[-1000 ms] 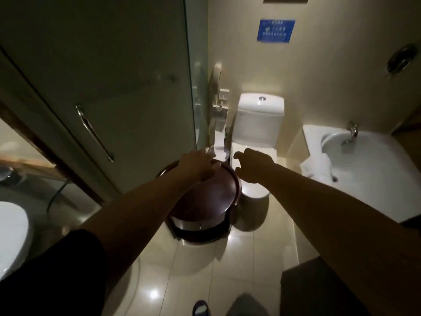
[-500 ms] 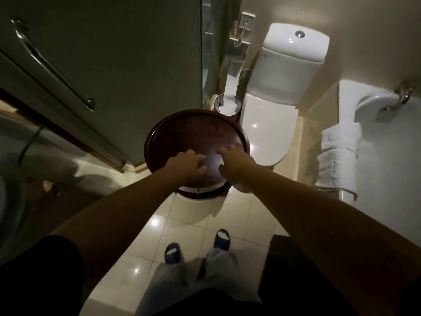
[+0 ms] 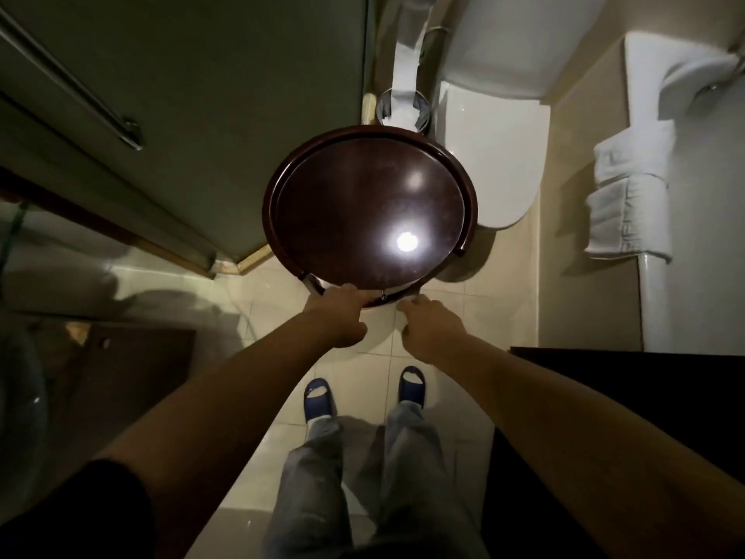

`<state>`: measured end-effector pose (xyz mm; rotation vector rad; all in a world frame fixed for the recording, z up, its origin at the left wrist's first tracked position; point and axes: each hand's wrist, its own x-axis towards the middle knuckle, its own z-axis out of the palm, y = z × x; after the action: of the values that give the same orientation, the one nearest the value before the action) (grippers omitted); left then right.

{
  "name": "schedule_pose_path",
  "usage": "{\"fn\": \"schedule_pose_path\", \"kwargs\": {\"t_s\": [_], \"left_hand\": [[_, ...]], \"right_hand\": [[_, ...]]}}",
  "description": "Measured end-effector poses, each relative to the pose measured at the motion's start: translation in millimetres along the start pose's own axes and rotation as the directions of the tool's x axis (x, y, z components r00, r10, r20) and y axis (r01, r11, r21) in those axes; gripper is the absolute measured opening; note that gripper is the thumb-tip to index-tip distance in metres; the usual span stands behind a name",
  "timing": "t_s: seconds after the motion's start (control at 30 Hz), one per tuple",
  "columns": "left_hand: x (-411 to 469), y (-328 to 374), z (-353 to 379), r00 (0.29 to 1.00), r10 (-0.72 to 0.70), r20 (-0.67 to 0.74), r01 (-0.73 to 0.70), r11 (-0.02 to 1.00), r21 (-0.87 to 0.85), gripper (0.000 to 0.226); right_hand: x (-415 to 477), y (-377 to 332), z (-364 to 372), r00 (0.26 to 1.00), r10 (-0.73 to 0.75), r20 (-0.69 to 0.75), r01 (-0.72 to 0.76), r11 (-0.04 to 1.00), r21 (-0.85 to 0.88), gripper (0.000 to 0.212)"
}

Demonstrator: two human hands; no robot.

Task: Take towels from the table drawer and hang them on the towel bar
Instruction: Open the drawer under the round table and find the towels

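Observation:
A round dark wooden table (image 3: 306, 187) stands on the tiled floor below me. A small metal drawer knob (image 3: 382, 294) shows under its near edge, and the drawer looks closed. My left hand (image 3: 338, 316) reaches the table's near edge just left of the knob, its fingertips hidden under the rim. My right hand (image 3: 431, 324) is just right of the knob with curled fingers. The knob lies bare between the two hands. White towels (image 3: 629, 195) hang folded over a rail at the right. A long metal bar (image 3: 68, 82) runs across the glass door at the left.
A white toilet (image 3: 496, 155) stands right behind the table, with a small bin (image 3: 387, 104) holding paper beside it. A white basin edge (image 3: 661, 66) is at the far right, dark cabinets lie low on both sides. My feet in blue slippers (image 3: 318, 399) stand on the tiles.
The view has tilted further down over the table. Both hands have slid from the tabletop back to its near edge, at the drawer front.

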<state>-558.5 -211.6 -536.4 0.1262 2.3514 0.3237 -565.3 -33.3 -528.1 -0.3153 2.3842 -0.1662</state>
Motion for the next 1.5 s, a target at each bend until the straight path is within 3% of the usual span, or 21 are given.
{"fn": "schedule_pose_path", "kwargs": {"t_s": [0.1, 0.23, 0.57, 0.7, 0.87, 1.03, 1.2, 1.37, 1.5], "left_hand": [[-5.5, -11.7, 20.4, 0.998, -0.003, 0.058, 0.002, 1.0, 0.009, 0.07], [13.6, -20.3, 43.5, 0.999, -0.035, 0.029, 0.036, 0.999, -0.035, 0.071], [78.3, -21.9, 117.6, 0.997, 0.017, 0.08, -0.023, 0.997, 0.076, 0.093], [120.6, -33.5, 131.6, 0.999, -0.024, -0.033, 0.03, 0.982, 0.185, 0.095], [184.5, -44.4, 129.5, 0.985, 0.006, -0.171, 0.057, 0.93, 0.363, 0.091], [211.1, -43.4, 149.9, 0.983, -0.058, -0.175, 0.113, 0.941, 0.319, 0.093], [212.8, -44.2, 179.9, 0.949, -0.123, -0.29, 0.173, 0.973, 0.154, 0.101], [218.9, -33.5, 193.7, 0.911, -0.164, -0.377, 0.192, 0.981, 0.036, 0.09], [223.9, -40.7, 205.1, 0.854, -0.12, -0.507, 0.169, 0.984, 0.053, 0.089]], "right_hand": [[-1.5, -19.1, 31.3, 0.997, -0.031, 0.065, 0.036, 0.996, -0.078, 0.056], [22.2, -24.4, 56.0, 0.995, -0.074, 0.065, 0.079, 0.994, -0.078, 0.057], [92.3, 23.9, 124.7, 0.988, 0.094, 0.121, -0.092, 0.995, -0.023, 0.069], [138.9, 30.8, 142.1, 0.983, 0.126, 0.137, -0.138, 0.987, 0.086, 0.068], [196.5, 38.7, 160.3, 0.987, 0.114, 0.116, -0.122, 0.99, 0.067, 0.077], [232.2, 48.1, 181.7, 0.982, 0.152, 0.112, -0.162, 0.983, 0.084, 0.068], [241.5, 56.0, 203.5, 0.987, 0.123, 0.106, -0.127, 0.991, 0.03, 0.075], [247.8, 56.7, 215.4, 0.996, 0.081, -0.022, -0.082, 0.995, -0.053, 0.061], [246.4, 63.7, 221.6, 0.993, 0.043, -0.113, -0.044, 0.999, -0.01, 0.06]]}}
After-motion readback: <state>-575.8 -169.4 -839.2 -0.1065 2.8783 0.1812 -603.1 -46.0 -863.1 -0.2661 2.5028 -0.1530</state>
